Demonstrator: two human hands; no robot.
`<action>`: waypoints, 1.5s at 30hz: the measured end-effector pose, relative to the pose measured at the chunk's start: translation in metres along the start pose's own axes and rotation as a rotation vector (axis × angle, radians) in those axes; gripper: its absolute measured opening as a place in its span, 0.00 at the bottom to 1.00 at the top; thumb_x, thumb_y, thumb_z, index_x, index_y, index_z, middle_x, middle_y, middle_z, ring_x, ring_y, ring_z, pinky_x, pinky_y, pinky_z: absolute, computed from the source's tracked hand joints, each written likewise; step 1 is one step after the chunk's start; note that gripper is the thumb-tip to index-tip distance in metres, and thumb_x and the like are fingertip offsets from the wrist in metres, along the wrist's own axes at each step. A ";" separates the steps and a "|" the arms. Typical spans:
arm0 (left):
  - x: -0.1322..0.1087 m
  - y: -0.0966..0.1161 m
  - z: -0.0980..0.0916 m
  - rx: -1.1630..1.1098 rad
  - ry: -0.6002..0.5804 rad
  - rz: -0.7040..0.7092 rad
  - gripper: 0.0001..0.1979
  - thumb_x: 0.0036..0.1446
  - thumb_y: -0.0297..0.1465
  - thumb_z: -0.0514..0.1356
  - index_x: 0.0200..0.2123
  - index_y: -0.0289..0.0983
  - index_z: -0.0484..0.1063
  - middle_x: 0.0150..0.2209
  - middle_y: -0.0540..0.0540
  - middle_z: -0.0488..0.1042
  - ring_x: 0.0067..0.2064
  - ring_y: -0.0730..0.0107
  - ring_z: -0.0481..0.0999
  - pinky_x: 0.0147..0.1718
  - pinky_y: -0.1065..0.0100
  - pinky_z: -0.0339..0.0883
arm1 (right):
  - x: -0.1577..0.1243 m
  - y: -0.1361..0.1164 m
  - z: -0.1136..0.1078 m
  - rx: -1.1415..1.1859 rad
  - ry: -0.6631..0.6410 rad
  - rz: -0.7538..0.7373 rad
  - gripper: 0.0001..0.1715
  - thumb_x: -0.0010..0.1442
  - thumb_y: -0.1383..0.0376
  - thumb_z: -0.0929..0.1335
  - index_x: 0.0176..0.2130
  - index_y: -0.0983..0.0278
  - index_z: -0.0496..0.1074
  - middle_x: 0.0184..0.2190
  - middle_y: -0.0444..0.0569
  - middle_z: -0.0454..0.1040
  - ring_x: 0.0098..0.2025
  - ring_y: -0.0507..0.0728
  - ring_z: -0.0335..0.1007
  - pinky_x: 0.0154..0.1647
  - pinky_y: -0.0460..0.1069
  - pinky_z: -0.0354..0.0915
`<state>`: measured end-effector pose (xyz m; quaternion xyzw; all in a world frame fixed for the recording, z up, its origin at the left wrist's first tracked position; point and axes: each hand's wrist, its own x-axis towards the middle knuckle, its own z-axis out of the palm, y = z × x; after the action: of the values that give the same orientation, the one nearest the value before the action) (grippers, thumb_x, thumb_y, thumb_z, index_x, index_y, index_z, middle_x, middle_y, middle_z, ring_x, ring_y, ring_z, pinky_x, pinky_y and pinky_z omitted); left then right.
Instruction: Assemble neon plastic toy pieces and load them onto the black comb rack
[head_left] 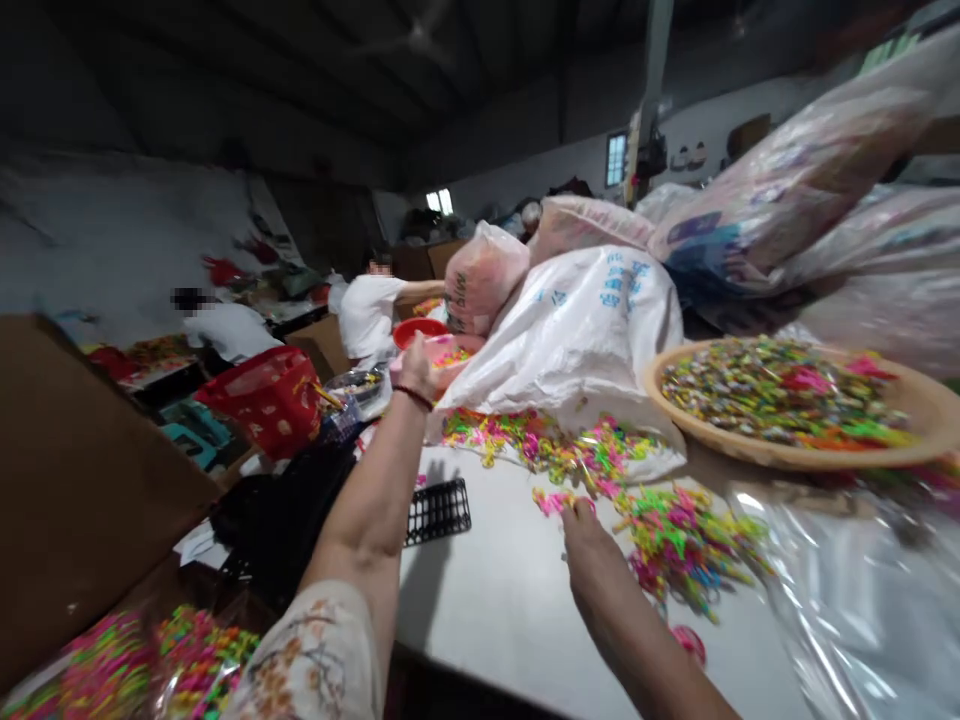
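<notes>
Your right hand (pixel 579 522) pinches small pink pieces (pixel 553 501) over the desk (pixel 502 600), left of the bright pile (pixel 682 530). Your left hand (pixel 416 368) is far, at the pink tub (pixel 445 377); I can't tell its grip. The pieces look light, bendy; pinch their middles.

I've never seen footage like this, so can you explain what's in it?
There's no machine: these are a person's bare hands, in one picture from a camera worn on the head, looking forward and down. The left hand is at a pink basin; the right hand has its fingertips at small pink pieces. I can't tell whether either grips anything. On the white table lie a black tray and a colourful heap; a tan bowl sits at right.
</notes>
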<state>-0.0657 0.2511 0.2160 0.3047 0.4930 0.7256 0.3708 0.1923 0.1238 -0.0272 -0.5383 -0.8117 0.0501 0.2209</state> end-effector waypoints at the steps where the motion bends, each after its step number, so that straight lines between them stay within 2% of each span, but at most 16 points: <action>1: -0.003 -0.009 -0.001 0.025 0.022 -0.028 0.10 0.63 0.39 0.57 0.40 0.38 0.65 0.36 0.48 0.71 0.40 0.70 0.74 0.39 0.66 0.72 | -0.001 -0.001 -0.008 0.024 -0.002 0.023 0.31 0.47 0.85 0.59 0.47 0.67 0.69 0.45 0.58 0.69 0.41 0.59 0.69 0.41 0.49 0.63; 4: -0.049 -0.063 -0.012 0.100 -0.088 -0.161 0.11 0.57 0.38 0.63 0.37 0.37 0.68 0.34 0.49 0.73 0.37 0.74 0.74 0.37 0.72 0.69 | -0.001 0.004 -0.024 0.183 0.048 0.097 0.22 0.50 0.83 0.58 0.40 0.65 0.68 0.41 0.54 0.68 0.39 0.57 0.67 0.41 0.49 0.64; 8: -0.150 -0.142 -0.045 0.150 -0.300 -0.428 0.18 0.46 0.38 0.72 0.33 0.32 0.71 0.34 0.43 0.77 0.33 0.71 0.77 0.33 0.71 0.68 | -0.007 0.011 -0.037 0.479 0.240 0.112 0.15 0.56 0.76 0.58 0.40 0.63 0.67 0.41 0.53 0.69 0.46 0.58 0.66 0.50 0.52 0.64; 11: -0.206 -0.170 -0.060 0.124 -0.331 -0.522 0.21 0.45 0.43 0.72 0.35 0.33 0.72 0.38 0.42 0.78 0.32 0.71 0.77 0.32 0.72 0.68 | -0.018 0.002 -0.046 0.667 0.264 0.172 0.11 0.63 0.68 0.59 0.41 0.62 0.68 0.39 0.50 0.71 0.42 0.57 0.69 0.46 0.52 0.65; 13: -0.224 -0.172 -0.060 0.092 -0.363 -0.512 0.21 0.49 0.45 0.69 0.36 0.33 0.73 0.39 0.42 0.78 0.33 0.72 0.78 0.31 0.73 0.67 | -0.025 -0.008 -0.050 0.755 0.237 0.217 0.10 0.65 0.64 0.60 0.42 0.62 0.69 0.39 0.49 0.71 0.36 0.56 0.69 0.41 0.51 0.66; 16: -0.228 -0.164 -0.058 -0.047 -0.369 -0.573 0.24 0.56 0.51 0.63 0.39 0.34 0.73 0.36 0.42 0.77 0.32 0.70 0.78 0.30 0.72 0.68 | -0.032 -0.021 -0.052 0.814 0.211 0.216 0.10 0.65 0.63 0.61 0.44 0.62 0.68 0.39 0.50 0.72 0.35 0.55 0.69 0.38 0.51 0.66; 20: -0.219 -0.150 -0.065 -0.133 -0.317 -0.636 0.27 0.58 0.54 0.58 0.44 0.34 0.72 0.33 0.45 0.75 0.29 0.72 0.75 0.29 0.72 0.67 | -0.037 -0.030 -0.055 0.813 0.176 0.044 0.12 0.63 0.70 0.60 0.44 0.62 0.68 0.41 0.51 0.71 0.43 0.57 0.69 0.44 0.52 0.66; 23: -0.215 -0.144 -0.075 0.047 -0.510 -0.493 0.22 0.55 0.47 0.65 0.43 0.33 0.75 0.33 0.47 0.74 0.29 0.77 0.71 0.29 0.75 0.63 | -0.039 -0.032 -0.061 0.762 0.102 -0.140 0.19 0.57 0.77 0.58 0.44 0.62 0.68 0.41 0.50 0.70 0.44 0.57 0.68 0.44 0.51 0.66; 26: -0.217 -0.143 -0.081 0.183 -0.731 -0.490 0.19 0.52 0.44 0.68 0.37 0.33 0.76 0.32 0.48 0.73 0.30 0.77 0.69 0.30 0.74 0.62 | -0.037 -0.031 -0.067 0.699 0.066 -0.222 0.22 0.53 0.79 0.59 0.43 0.62 0.69 0.39 0.49 0.70 0.41 0.56 0.68 0.42 0.50 0.67; 27: -0.218 -0.144 -0.082 0.199 -0.697 -0.468 0.20 0.52 0.45 0.68 0.37 0.33 0.76 0.33 0.47 0.74 0.31 0.76 0.70 0.31 0.74 0.63 | -0.035 -0.031 -0.068 0.663 0.090 -0.220 0.23 0.53 0.80 0.59 0.43 0.62 0.69 0.38 0.49 0.70 0.41 0.57 0.69 0.42 0.51 0.67; 31: -0.230 -0.145 -0.080 0.318 -0.306 -0.348 0.25 0.56 0.53 0.60 0.38 0.35 0.73 0.36 0.45 0.75 0.35 0.72 0.73 0.32 0.73 0.64 | -0.033 -0.032 -0.068 0.371 0.302 -0.192 0.25 0.52 0.81 0.59 0.46 0.64 0.70 0.43 0.56 0.70 0.46 0.61 0.67 0.46 0.54 0.68; 35: -0.245 -0.140 -0.073 0.138 -0.427 -0.591 0.32 0.54 0.58 0.59 0.37 0.32 0.74 0.31 0.43 0.75 0.32 0.70 0.74 0.32 0.70 0.67 | -0.042 -0.048 -0.058 0.178 0.348 -0.312 0.18 0.59 0.78 0.61 0.45 0.66 0.73 0.43 0.59 0.71 0.44 0.62 0.65 0.44 0.55 0.68; 37: -0.249 -0.141 -0.069 -0.066 -0.455 -0.694 0.27 0.51 0.53 0.64 0.35 0.31 0.74 0.30 0.45 0.75 0.31 0.72 0.73 0.32 0.71 0.67 | -0.049 -0.060 -0.050 0.221 0.292 -0.406 0.14 0.63 0.74 0.61 0.43 0.66 0.74 0.41 0.58 0.73 0.43 0.61 0.65 0.44 0.55 0.69; 40: -0.247 -0.154 -0.069 -0.210 -0.371 -0.774 0.19 0.45 0.41 0.72 0.26 0.32 0.72 0.25 0.49 0.72 0.27 0.77 0.69 0.28 0.75 0.63 | -0.059 -0.070 -0.041 0.392 0.189 -0.490 0.15 0.65 0.73 0.60 0.43 0.65 0.73 0.41 0.57 0.74 0.44 0.60 0.67 0.46 0.56 0.70; 42: -0.245 -0.164 -0.075 -0.220 -0.310 -0.765 0.18 0.42 0.36 0.74 0.25 0.32 0.70 0.23 0.51 0.70 0.25 0.79 0.67 0.25 0.76 0.61 | -0.064 -0.070 -0.040 0.547 0.147 -0.449 0.17 0.64 0.73 0.59 0.47 0.64 0.72 0.45 0.58 0.74 0.49 0.60 0.69 0.48 0.56 0.70; 45: -0.243 -0.173 -0.084 -0.202 -0.264 -0.689 0.16 0.44 0.35 0.73 0.28 0.31 0.72 0.25 0.50 0.73 0.25 0.79 0.69 0.24 0.77 0.61 | -0.068 -0.061 -0.047 0.721 0.053 -0.152 0.15 0.66 0.67 0.60 0.50 0.61 0.70 0.43 0.53 0.76 0.43 0.58 0.73 0.43 0.53 0.70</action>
<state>0.0385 0.0472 0.0064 0.1738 0.4405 0.5580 0.6814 0.1820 0.0306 0.0142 -0.3652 -0.7736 0.3023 0.4205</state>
